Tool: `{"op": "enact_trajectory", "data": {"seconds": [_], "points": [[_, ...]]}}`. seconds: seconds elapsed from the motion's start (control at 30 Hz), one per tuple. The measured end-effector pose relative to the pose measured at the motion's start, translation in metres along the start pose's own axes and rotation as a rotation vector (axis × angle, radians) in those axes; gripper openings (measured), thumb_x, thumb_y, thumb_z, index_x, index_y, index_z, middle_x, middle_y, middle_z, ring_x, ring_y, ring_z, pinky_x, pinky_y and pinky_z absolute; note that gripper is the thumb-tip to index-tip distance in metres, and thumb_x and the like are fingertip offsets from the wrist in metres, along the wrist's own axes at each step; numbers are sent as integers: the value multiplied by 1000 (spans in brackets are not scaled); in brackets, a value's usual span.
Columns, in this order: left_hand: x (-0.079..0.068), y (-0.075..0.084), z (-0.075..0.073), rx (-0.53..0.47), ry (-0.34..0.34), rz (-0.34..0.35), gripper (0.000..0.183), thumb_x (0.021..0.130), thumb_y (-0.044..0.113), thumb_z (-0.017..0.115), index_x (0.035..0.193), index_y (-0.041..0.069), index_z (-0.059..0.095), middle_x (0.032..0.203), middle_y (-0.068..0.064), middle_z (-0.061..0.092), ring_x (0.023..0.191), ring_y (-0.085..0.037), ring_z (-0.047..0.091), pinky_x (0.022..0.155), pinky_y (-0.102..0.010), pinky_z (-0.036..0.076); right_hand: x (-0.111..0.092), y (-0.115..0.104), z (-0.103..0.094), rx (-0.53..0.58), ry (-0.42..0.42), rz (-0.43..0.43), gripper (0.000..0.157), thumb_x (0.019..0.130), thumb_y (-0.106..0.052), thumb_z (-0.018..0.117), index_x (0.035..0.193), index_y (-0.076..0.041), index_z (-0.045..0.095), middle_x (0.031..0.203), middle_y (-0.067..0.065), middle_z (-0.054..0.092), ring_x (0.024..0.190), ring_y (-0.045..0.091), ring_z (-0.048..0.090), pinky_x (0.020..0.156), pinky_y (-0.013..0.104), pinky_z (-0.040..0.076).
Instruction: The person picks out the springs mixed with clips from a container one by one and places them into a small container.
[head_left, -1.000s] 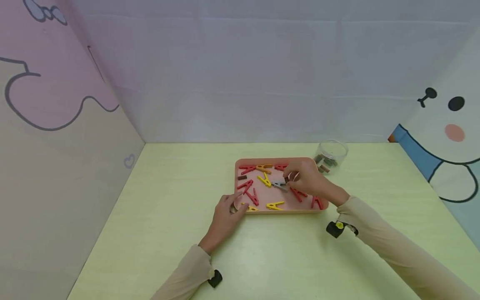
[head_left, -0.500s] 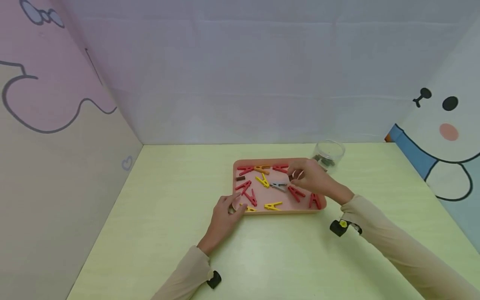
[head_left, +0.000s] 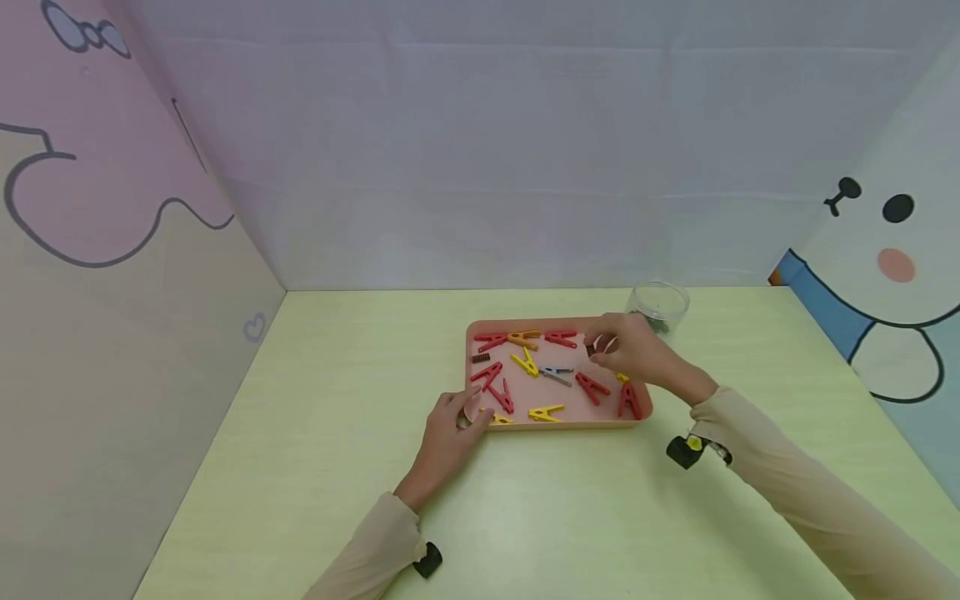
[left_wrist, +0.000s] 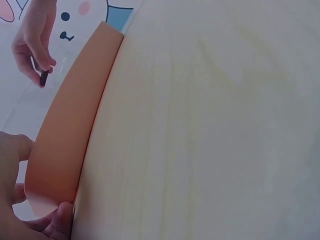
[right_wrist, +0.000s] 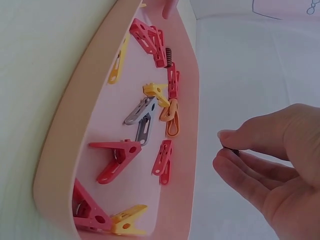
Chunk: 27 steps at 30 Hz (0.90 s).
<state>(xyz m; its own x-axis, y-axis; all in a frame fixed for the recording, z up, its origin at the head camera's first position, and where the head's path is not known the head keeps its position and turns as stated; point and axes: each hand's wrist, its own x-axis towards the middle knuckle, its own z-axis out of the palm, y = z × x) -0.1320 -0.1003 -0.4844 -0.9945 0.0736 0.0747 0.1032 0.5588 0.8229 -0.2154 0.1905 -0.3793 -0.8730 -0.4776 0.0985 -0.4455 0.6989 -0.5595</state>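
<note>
A shallow pink-orange tray [head_left: 558, 425] lies on the table with several red, yellow, orange and grey clothespins in it, such as the grey clothespin [head_left: 556, 374]. My left hand [head_left: 448, 437] grips the tray's near left corner, thumb and fingers on either side of the wall [left_wrist: 70, 120]. Above the tray's right part, my right hand [head_left: 641, 352] pinches a small dark brown ribbed piece [left_wrist: 43, 78] between thumb and fingertips; most of it is hidden in the right wrist view. A similar ribbed brown piece [head_left: 481, 357] lies by the tray's left wall.
A clear round jar [head_left: 660, 302] with small dark pieces inside stands behind the tray's right corner, partly covered by my right hand. The pale wooden table [head_left: 337, 375] meets a white back wall [head_left: 480, 208] and printed side walls.
My right hand has moved right and slightly up, toward the jar, still pinching the brown piece. A yellow clothespin now shows beneath it. My left hand keeps its grip on the tray.
</note>
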Motion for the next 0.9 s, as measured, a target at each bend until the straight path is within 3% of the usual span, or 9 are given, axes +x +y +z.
{"op": "enact_trajectory", "data": {"seconds": [0.9], "points": [[1,-1,0,1,-6,-1,49,89,39,65,131,14,58,110,-8,52,85,-17,46,64,-27,42,-5,20,-26,8,47,21,16,80,4,70,95,1,69,92,12,66,80,25,63,70,40,55]]}}
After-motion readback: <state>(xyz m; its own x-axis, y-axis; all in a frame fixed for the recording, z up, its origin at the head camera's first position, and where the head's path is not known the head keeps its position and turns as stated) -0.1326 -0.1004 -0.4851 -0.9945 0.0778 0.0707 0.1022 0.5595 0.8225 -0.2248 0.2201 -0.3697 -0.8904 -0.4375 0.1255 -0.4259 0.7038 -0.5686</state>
